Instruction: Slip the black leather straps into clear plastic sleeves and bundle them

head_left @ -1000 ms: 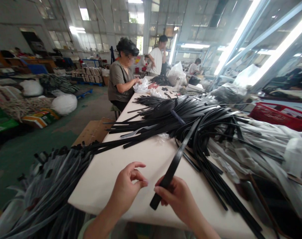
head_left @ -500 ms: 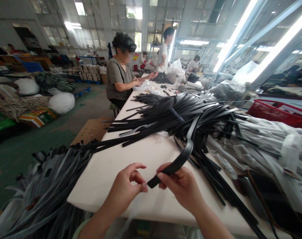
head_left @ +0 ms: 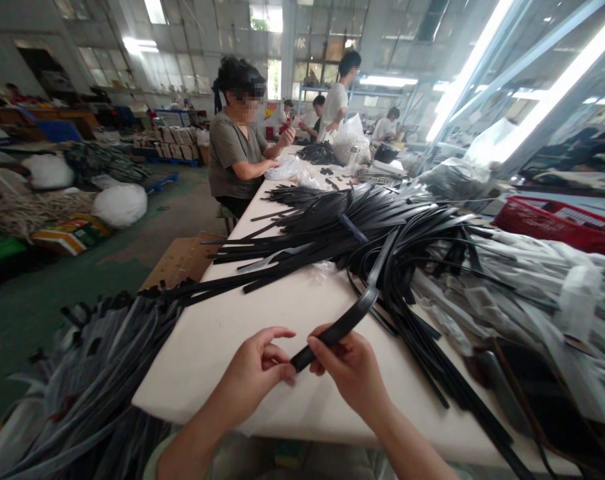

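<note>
My right hand (head_left: 345,360) pinches a black strap (head_left: 340,327) near its end, thumb on top and fingers underneath. From there the strap curves up and away into the heap of black straps (head_left: 377,213), its farther part looking greyish, as if covered by clear film. My left hand (head_left: 255,370) is at the strap's near tip, thumb and curled fingers closed against it, index finger stretched out above. A slight blur at those fingertips hides how firmly they grip. Both hands are above the near part of the pale table (head_left: 212,353).
Film-covered straps (head_left: 107,360) hang by the table's left edge. On the right lie white plastic sleeves (head_left: 522,300), a dark glossy object (head_left: 542,387) and a red basket (head_left: 557,223). A co-worker (head_left: 240,140) sits at the table's far left side; other people are beyond.
Both hands and the strap end have come closer together, the right hand shifting slightly left. The translucent strip below my left hand no longer shows. The seated co-worker's hand has risen.
</note>
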`<state>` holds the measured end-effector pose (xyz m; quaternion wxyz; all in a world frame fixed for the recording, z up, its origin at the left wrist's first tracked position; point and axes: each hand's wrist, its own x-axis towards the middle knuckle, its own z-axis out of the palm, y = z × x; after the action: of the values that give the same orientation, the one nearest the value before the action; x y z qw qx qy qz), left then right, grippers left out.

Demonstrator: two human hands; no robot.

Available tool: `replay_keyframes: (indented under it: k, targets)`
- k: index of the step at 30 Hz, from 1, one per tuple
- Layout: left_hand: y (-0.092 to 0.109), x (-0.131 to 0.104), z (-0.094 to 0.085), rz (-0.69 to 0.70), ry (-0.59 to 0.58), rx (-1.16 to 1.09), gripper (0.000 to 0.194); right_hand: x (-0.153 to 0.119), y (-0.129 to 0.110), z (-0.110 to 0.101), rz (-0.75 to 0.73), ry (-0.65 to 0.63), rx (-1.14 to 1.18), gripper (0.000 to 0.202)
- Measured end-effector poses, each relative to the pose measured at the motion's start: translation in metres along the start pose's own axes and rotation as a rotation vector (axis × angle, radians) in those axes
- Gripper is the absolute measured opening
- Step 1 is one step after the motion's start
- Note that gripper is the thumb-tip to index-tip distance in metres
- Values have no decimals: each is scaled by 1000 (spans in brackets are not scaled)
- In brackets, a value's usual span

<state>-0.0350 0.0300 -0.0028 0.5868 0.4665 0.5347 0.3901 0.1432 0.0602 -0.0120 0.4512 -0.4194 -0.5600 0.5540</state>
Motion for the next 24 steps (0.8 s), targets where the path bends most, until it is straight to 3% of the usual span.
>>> replay_keyframes:
  k: [5, 12, 16, 19, 22, 24]
  targets:
    - [-2, 3, -1, -30, 2, -84, 50, -2, 1, 5, 26, 22, 68, 31]
    - [-4, 4, 1, -30, -16, 43, 51, -5, 13, 9, 187, -126, 223, 37]
    - [1, 1, -1, -72, 11, 148, 56, 11, 20, -4, 242, 115, 465, 43]
    - [5, 1, -1, -60, 63, 182, 55, 7, 26, 6, 177, 149, 306, 44]
    - [6, 2, -3, -24, 71, 156, 56, -8, 34, 28, 40, 0, 86, 44]
    - [4, 0, -6, -25, 50, 156, 57, -13, 37, 34, 1, -72, 74, 44]
